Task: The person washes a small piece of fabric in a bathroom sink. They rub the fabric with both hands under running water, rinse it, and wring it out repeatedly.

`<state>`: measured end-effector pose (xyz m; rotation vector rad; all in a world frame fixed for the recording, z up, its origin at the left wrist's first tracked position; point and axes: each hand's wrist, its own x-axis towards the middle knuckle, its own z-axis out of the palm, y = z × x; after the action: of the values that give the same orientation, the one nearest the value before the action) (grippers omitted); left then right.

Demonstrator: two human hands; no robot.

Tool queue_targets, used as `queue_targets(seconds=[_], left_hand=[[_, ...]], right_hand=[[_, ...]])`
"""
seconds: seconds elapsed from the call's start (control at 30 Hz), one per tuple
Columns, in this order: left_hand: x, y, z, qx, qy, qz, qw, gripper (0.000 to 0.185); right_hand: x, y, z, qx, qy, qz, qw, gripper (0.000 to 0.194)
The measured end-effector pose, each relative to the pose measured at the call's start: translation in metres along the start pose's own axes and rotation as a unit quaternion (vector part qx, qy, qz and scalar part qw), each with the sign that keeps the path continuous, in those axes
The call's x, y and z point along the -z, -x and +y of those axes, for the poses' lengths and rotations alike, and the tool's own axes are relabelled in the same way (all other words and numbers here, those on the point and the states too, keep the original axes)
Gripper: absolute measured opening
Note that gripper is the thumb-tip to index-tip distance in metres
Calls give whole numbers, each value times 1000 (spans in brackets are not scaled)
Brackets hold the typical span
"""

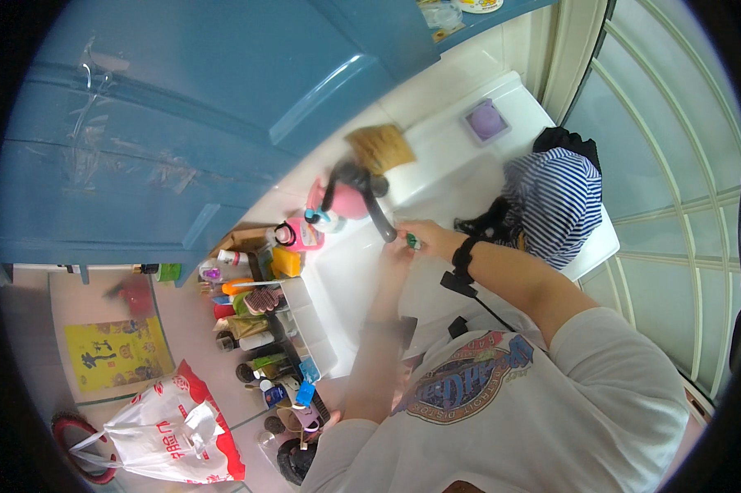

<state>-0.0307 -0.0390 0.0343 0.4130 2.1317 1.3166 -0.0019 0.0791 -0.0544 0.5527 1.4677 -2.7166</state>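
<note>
My right hand (431,237), with a black band at the wrist, is closed around a small green and white object (413,241) over the white sink (340,277). Blurred, my left hand (396,254) is up against it, just below the spout of the dark faucet (380,222); whether its fingers grip anything is unclear. To the right, a blue-and-white striped cloth (558,200) and black cloth (490,219) lie on the washboard side of the sink. A purple soap dish (486,121) holding a round purple item sits on the far ledge.
Behind the faucet stand a pink bottle (306,234) and a brown sponge-like block (381,148). A white divided tray (309,320) and many toiletries line the left edge. Blue cabinet doors (222,80) hang above. A tied white plastic bag (167,428) is lower left.
</note>
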Motion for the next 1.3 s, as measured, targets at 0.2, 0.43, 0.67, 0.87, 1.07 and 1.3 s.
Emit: queue_targets(seconds=[0.2,0.43,0.67,0.87,1.07,1.3], left_hand=[[0,-7,-31,169,284,90,940,44],[-8,-41,-73,-25,6,-72,997,37],[-26,-59,-103,-12,-89,-101,991,31],[-41,-67,-99,246,428,-26,869,35],[-17,-51,-75,181,438,-3,881,37],[5,-47,-67,148,546,26,824,29]], right_hand=[[17,-4,18,183,113,-62,975,28],[-29,0,23,19,359,171,917,36],[-21,-1,15,137,454,161,866,33],[-1,0,-8,-62,359,148,919,39],[11,17,-18,17,182,-18,983,24],[-1,17,-40,-164,-46,-178,969,32]])
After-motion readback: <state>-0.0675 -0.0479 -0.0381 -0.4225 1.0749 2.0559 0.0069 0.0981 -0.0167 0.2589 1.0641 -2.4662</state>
